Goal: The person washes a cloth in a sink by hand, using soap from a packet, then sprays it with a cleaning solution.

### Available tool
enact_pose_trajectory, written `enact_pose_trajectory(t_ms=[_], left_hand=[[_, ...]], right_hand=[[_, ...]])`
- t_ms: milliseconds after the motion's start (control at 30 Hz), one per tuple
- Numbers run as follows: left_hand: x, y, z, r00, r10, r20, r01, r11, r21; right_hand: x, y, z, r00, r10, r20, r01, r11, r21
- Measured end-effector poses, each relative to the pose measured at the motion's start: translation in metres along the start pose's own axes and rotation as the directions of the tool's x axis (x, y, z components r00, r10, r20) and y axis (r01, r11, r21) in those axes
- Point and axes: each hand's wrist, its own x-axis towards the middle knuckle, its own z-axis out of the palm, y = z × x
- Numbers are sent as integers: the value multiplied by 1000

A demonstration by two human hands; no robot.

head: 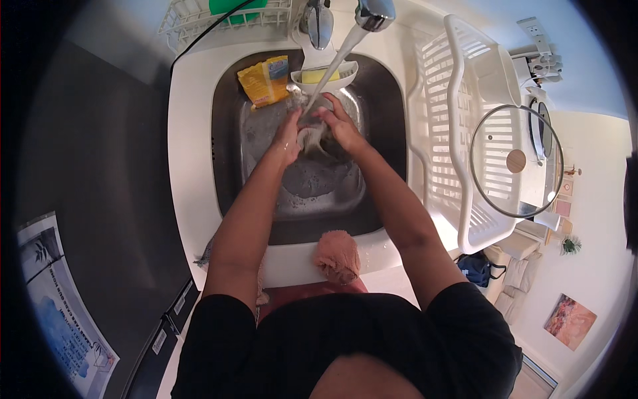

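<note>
Water runs from the chrome faucet (375, 16) into the dark kitchen sink (309, 227), over both hands. My left hand (287, 135) is at the left of the stream, its fingers against a clear, glass-like vessel (313, 135). On the right, my right hand (340, 122) is bent around the vessel's other side, fingers partly spread. Splashing water blurs the vessel, so its exact shape cannot be told. Behind the hands, a yellow sponge (319, 76) lies in a white holder (349, 76). A yellow packet (265, 82) leans at the sink's back left. Suds and shallow water cover the sink floor.
Right of the sink stands a white plastic dish rack (453, 99) with a glass lid (516, 161) at its outer side. A pink fluffy cloth (337, 256) hangs over the front edge. A white wire basket (177, 25) holds a green item (234, 7) at the back left.
</note>
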Motion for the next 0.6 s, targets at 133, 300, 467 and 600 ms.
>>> enact_pose_trajectory(t_ms=[133, 300, 467, 600], left_hand=[[2, -4, 0, 996, 61, 71, -61, 998, -1], [14, -37, -32, 872, 192, 450, -444, 696, 564], [10, -27, -42, 956, 155, 249, -292, 431, 854], [17, -2, -62, 959, 246, 144, -283, 872, 399]], right_hand=[[2, 1, -8, 972, -42, 232, 9, 990, 141], [10, -45, -35, 999, -21, 31, 8, 928, 373], [3, -38, -96, 959, 100, -265, -17, 955, 298], [-11, -42, -91, 956, -80, -283, 47, 992, -120]])
